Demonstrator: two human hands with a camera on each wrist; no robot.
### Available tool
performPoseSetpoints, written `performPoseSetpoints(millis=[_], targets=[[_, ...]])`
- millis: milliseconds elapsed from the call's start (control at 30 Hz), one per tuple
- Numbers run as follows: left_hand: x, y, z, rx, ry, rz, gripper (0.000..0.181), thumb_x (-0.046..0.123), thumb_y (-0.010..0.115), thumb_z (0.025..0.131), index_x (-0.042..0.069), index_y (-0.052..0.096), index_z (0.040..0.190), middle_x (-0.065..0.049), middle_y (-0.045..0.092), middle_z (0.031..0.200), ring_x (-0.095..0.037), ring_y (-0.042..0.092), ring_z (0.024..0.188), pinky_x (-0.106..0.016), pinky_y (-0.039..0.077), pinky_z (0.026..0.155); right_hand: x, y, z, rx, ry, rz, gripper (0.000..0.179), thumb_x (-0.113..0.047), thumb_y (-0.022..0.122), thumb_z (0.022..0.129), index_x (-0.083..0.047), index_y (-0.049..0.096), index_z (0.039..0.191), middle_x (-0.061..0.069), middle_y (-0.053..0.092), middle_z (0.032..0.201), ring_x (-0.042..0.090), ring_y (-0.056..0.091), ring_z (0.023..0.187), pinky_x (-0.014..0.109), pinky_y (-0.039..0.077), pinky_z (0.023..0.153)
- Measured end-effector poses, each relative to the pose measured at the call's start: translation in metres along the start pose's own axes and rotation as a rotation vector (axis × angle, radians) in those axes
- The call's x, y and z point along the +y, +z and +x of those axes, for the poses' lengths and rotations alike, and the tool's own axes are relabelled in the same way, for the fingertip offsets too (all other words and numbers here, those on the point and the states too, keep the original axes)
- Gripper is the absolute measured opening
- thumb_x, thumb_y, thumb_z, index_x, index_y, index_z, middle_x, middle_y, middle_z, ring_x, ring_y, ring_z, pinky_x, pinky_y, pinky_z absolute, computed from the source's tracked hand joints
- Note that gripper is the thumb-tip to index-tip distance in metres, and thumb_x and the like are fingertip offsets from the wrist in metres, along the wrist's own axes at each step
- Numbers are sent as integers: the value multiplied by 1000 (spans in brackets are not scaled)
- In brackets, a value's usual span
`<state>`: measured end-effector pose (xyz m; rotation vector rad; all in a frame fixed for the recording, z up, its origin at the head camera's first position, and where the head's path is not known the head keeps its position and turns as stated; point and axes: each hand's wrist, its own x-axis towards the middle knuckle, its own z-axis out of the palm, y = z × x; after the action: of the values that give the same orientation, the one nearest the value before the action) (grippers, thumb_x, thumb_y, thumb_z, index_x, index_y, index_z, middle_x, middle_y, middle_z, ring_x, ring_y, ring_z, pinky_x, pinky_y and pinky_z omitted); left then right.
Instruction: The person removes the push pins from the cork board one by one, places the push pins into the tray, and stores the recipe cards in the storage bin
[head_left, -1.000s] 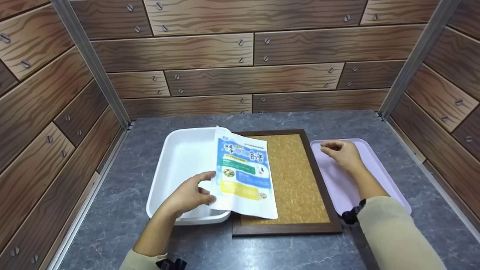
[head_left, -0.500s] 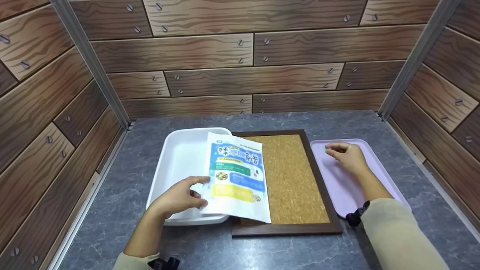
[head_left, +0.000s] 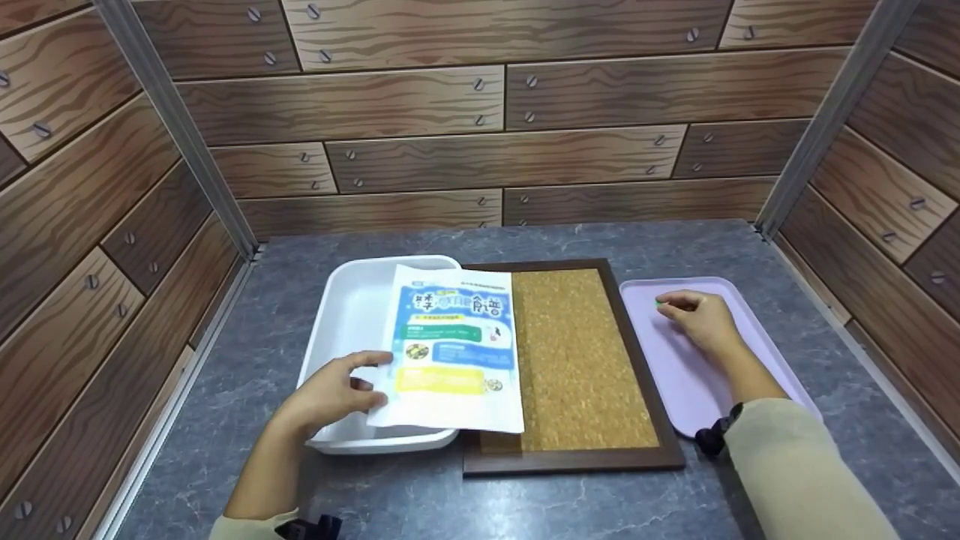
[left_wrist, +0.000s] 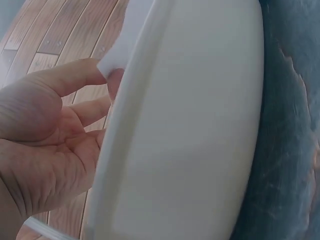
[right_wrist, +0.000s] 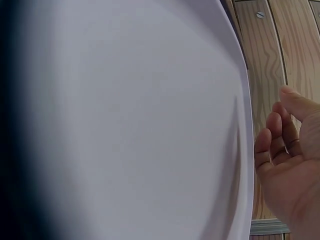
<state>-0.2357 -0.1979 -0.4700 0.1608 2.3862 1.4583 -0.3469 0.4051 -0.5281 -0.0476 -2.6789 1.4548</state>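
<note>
My left hand point(head_left: 326, 394) pinches a printed paper sheet point(head_left: 454, 352) by its left edge, thumb and forefinger at the margin. The sheet, with blue, green and yellow blocks, hangs over the white tub point(head_left: 349, 315) and the left part of a cork board point(head_left: 581, 360) in a dark brown frame. In the left wrist view, a paper corner point(left_wrist: 117, 55) shows between the fingers behind the tub's wall point(left_wrist: 185, 120). Above the lilac tray point(head_left: 679, 375), my right hand point(head_left: 705, 322) pinches a small green piece point(head_left: 659, 303) at its fingertips; its kind I cannot tell.
The tub, board and tray stand side by side on a grey marbled tabletop point(head_left: 390, 495). Wood-patterned panels point(head_left: 420, 165) enclose the back and both sides, with metal strips at the corners.
The left hand has moved left with the sheet, baring more of the cork board and lying farther over the tub. The right hand has shifted slightly right and toward the front over the lilac tray.
</note>
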Motion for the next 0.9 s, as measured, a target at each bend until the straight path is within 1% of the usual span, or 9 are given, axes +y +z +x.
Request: performPoseSetpoints(millis=[67, 167, 233, 400, 467, 533, 667, 767, 900], targets=[[-1, 1, -1, 26, -15, 5, 67, 2, 83, 90, 8, 61, 153, -15, 63, 146, -20, 63, 97, -34, 57, 77, 3, 0, 2, -25, 28, 26, 39, -22, 77, 102, 4, 74, 130, -20, 77, 93, -4, 67, 82, 17, 57, 73], [-4, -1, -3, 49, -30, 3, 67, 1, 83, 90, 11, 61, 153, -13, 60, 150, -21, 62, 99, -33, 56, 76, 5, 0, 0, -58, 47, 27, 38, -20, 77, 102, 5, 74, 130, -22, 74, 87, 0, 68, 81, 18, 56, 72], [-7, -3, -3, 60, -32, 4, 68, 0, 82, 90, 11, 61, 153, -14, 59, 152, -22, 62, 100, -33, 56, 76, 7, 0, 0, -67, 57, 16, 38, -19, 78, 101, 5, 74, 130, -22, 74, 86, -1, 67, 80, 18, 55, 72], [-13, -12, -8, 68, -28, 2, 70, -1, 81, 90, 9, 58, 155, -19, 54, 158, -22, 63, 100, -31, 56, 76, 10, 1, -1, -83, 82, -7, 37, -20, 77, 102, 3, 74, 131, -23, 75, 93, -6, 67, 84, 15, 55, 76], [-15, -16, -12, 73, -39, -2, 70, 0, 80, 91, 9, 57, 156, -20, 53, 159, -23, 63, 101, -32, 56, 78, 10, 1, -1, -88, 81, -20, 37, -20, 77, 102, 3, 74, 131, -18, 78, 99, -7, 66, 85, 14, 54, 77], [-17, -20, -15, 82, -56, -5, 71, 1, 80, 91, 10, 56, 157, -19, 52, 158, -24, 63, 104, -32, 56, 80, 10, 3, -1, -82, 66, -53, 35, -20, 77, 102, 2, 76, 129, -8, 81, 106, -8, 64, 86, 13, 53, 77], [-21, -24, -19, 116, -85, 24, 70, 3, 79, 93, 10, 55, 158, -21, 60, 143, -25, 63, 106, -33, 56, 79, 10, 5, -1, -64, 13, -131, 31, -20, 80, 100, 1, 79, 124, 14, 82, 119, -10, 60, 88, 10, 49, 79], [-23, -27, -20, 141, -102, 54, 69, 5, 78, 94, 10, 54, 159, -22, 64, 131, -24, 64, 104, -32, 56, 78, 10, 5, -1, -63, 9, -153, 31, -21, 80, 99, -1, 80, 123, 16, 81, 122, -10, 59, 90, 9, 47, 80], [-24, -30, -19, 154, -95, 85, 67, 4, 77, 95, 8, 55, 158, -24, 63, 140, -25, 65, 106, -31, 56, 78, 11, 3, -3, -60, 40, -149, 31, -23, 80, 100, -2, 80, 124, 12, 81, 122, -9, 59, 92, 9, 47, 80]])
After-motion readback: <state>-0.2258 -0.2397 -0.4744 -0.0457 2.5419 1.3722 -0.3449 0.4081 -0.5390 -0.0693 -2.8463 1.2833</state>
